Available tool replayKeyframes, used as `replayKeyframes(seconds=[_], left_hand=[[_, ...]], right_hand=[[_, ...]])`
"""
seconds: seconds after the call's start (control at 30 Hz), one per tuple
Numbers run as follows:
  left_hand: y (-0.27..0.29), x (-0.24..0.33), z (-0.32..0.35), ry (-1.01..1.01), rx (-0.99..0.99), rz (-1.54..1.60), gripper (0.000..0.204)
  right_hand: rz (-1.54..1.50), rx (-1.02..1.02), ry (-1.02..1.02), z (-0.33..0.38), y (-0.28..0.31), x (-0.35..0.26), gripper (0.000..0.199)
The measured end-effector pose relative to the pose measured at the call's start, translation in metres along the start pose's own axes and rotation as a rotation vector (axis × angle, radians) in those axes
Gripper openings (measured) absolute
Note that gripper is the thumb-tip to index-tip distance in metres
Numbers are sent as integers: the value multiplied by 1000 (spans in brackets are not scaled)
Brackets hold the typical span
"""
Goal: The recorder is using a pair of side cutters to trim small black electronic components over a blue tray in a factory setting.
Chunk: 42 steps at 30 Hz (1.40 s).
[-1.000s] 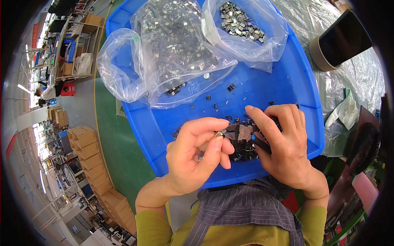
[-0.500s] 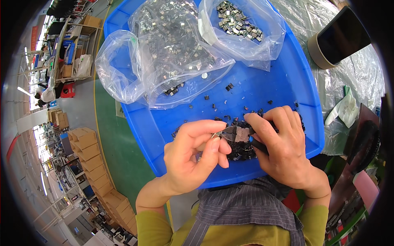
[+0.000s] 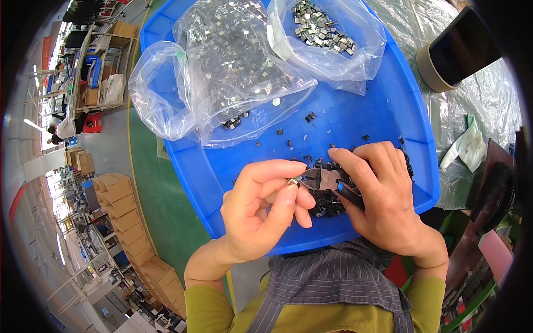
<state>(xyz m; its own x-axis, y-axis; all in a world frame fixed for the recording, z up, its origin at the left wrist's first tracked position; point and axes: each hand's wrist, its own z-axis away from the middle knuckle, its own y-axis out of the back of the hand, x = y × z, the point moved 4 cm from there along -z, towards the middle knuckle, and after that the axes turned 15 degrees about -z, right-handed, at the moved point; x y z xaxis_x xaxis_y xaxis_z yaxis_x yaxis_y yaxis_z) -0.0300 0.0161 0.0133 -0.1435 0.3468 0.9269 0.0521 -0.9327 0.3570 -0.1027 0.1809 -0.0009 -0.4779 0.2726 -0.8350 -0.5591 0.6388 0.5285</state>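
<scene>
Between thumb and index finger, my left hand (image 3: 261,208) pinches a small metal part (image 3: 294,181). My right hand (image 3: 383,194) is wrapped round the dark handles of a pair of cutting pliers (image 3: 328,181). The jaws of the pliers point left and meet the small part at my left fingertips; whether they touch it is too small to tell. Under both hands lies a heap of small black scraps (image 3: 327,206) in a blue plastic tray (image 3: 355,119). A few loose black pieces (image 3: 310,117) are scattered farther back on the tray.
Clear plastic bags stand at the back of the tray: a large one (image 3: 230,66) with many small metal parts, and an open one (image 3: 325,30) with more. To the right are a phone-like dark screen on a round holder (image 3: 444,69) and a white glove (image 3: 468,147). Cardboard boxes (image 3: 125,222) line the left.
The pliers' handles have spread slightly in my right hand, and the jaws look a little wider apart. My left hand has barely moved and still pinches the small part.
</scene>
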Motion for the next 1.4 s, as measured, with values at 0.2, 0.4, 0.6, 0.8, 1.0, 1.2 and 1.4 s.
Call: replayKeyframes(seconds=[0.2, 0.4, 0.6, 0.8, 1.0, 1.2, 1.4], left_hand=[[0, 1, 2, 14, 18, 61, 27], [-1, -1, 1, -41, 29, -33, 26], [0, 1, 1, -88, 23, -111, 27], [-1, 0, 0, -139, -20, -171, 24], [-1, -1, 1, -74, -25, -32, 22], [2, -2, 3, -10, -34, 71, 27], [-1, 0, -1, -109, -30, -93, 24]], right_hand=[[34, 44, 32, -1, 0, -1, 51], [62, 46, 22, 1, -2, -1, 50], [87, 15, 21, 3, -3, 0, 58], [34, -22, -8, 3, -5, 0, 47], [-90, -86, -59, 3, -8, 1, 49], [-97, -107, -69, 3, -8, 3, 55], [-26, -31, -37, 2, -5, 1, 59]])
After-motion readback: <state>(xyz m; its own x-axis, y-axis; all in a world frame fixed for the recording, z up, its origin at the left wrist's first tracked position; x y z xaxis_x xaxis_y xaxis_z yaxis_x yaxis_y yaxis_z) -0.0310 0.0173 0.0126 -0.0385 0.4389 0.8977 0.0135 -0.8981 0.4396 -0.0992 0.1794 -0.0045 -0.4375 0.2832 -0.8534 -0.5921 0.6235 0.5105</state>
